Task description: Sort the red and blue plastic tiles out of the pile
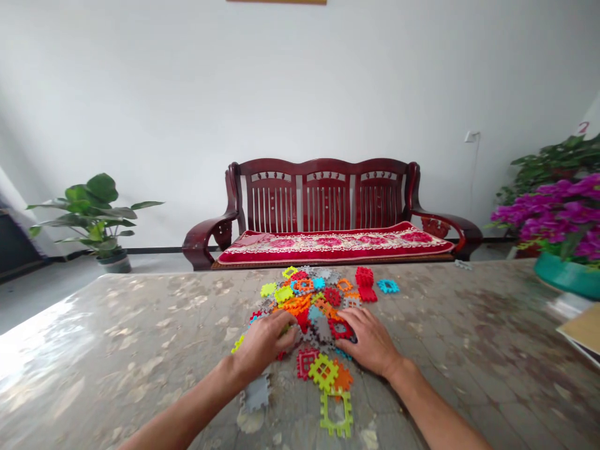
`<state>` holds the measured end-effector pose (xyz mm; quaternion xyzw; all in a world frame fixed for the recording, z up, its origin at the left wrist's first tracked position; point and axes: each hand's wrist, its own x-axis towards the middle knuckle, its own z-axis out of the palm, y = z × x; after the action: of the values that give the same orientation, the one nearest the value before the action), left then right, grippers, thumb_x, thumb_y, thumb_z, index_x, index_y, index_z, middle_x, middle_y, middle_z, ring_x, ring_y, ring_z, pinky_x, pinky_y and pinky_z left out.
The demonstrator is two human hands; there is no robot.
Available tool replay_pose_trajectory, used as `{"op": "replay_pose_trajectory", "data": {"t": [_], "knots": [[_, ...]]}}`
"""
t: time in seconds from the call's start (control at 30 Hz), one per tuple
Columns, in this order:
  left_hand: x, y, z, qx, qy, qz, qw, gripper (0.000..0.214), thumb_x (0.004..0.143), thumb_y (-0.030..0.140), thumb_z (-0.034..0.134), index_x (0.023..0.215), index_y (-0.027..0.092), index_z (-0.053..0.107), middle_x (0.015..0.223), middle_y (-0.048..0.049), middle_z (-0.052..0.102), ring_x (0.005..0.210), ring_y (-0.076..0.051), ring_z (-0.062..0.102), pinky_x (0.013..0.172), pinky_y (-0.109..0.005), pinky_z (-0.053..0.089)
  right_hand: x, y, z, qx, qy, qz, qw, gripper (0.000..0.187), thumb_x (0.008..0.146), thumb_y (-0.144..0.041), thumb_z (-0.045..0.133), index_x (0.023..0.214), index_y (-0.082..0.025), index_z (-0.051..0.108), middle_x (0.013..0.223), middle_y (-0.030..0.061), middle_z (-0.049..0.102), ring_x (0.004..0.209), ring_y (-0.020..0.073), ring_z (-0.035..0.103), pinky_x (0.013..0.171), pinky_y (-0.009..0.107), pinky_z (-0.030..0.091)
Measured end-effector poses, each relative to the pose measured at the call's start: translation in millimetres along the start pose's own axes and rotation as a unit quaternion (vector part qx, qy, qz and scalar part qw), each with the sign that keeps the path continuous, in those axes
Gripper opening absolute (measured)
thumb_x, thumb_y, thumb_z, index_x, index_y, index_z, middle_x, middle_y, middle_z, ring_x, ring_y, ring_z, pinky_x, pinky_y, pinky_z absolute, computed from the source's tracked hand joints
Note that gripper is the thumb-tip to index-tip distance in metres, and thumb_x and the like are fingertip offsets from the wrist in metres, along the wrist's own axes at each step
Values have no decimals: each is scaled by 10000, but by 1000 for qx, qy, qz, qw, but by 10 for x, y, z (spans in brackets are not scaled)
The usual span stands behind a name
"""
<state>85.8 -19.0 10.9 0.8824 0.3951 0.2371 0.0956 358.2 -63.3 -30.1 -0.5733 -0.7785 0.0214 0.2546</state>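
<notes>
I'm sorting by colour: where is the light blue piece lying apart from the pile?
Head view: the light blue piece lies on the table right of centre, just right of the red stack, beyond the right hand.

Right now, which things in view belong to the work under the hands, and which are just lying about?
In hand: heap of colourful plastic interlocking tiles, under left hand and right hand; lime-green open-frame tile and grey tile nearest the camera.
Lying about: dark red wooden bench, green leafy potted plant, purple flowers in a teal pot.
</notes>
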Motion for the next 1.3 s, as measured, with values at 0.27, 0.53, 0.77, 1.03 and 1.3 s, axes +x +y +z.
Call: {"op": "replay_pose_trajectory", "data": {"t": [0.27, 0.53, 0.77, 1.03, 1.3], "knots": [[459, -69, -13, -103, 103, -126, 981, 245, 837, 314, 468, 726, 185, 644, 686, 26, 669, 658, -134, 591, 616, -223, 419, -9, 21, 23, 28, 23, 16, 999, 442, 854, -394, 615, 1270, -247, 581, 1241, 78, 621, 1170, 263, 533, 1013, 421, 441], [584, -298, 169, -66, 85, -96, 990, 217, 825, 296, 554, 991, 224, 674, 1006, -46, 715, 941, -212, 645, 879, -331, 494, 14, 89, 113, 64, 94, 28, 993, 242, 878, -313, 570, 1090, -240, 660, 1059, 66, 679, 1024, 224, 619, 911, 355, 491], [299, -190, 193, 21, 143, 12, 989, 275, 925, 301, 495, 1165, 237, 614, 1268, -87, 593, 1204, -238, 530, 1037, -423, 432, 55, 144, 110, 119, 152, 96, 976, 221, 887, -367, 533, 942, -226, 695, 964, 68, 721, 903, 209, 660, 815, 313, 492], [-261, 633, 165, -14, -101, 79, 992, 582, 717, 507, 719, 1251, 317, 584, 1375, -73, 513, 1211, -285, 501, 1013, -451, 450, 246, 239, 94, 283, 128, 233, 921, 501, 890, -599, 388, 990, -191, 661, 801, 68, 733, 648, 206, 684, 569, 286, 504], [-374, 625, 495, 82, -234, 62, 967, 972, 630, 829, 557, 1445, 332, 378, 1555, -142, 294, 1391, -413, 279, 1102, -613, 257, 142, 285, -5, 194, 132, 168, 957, 436, 912, -503, 394, 1097, -226, 675, 1019, 78, 743, 943, 226, 687, 807, 322, 503]]}}
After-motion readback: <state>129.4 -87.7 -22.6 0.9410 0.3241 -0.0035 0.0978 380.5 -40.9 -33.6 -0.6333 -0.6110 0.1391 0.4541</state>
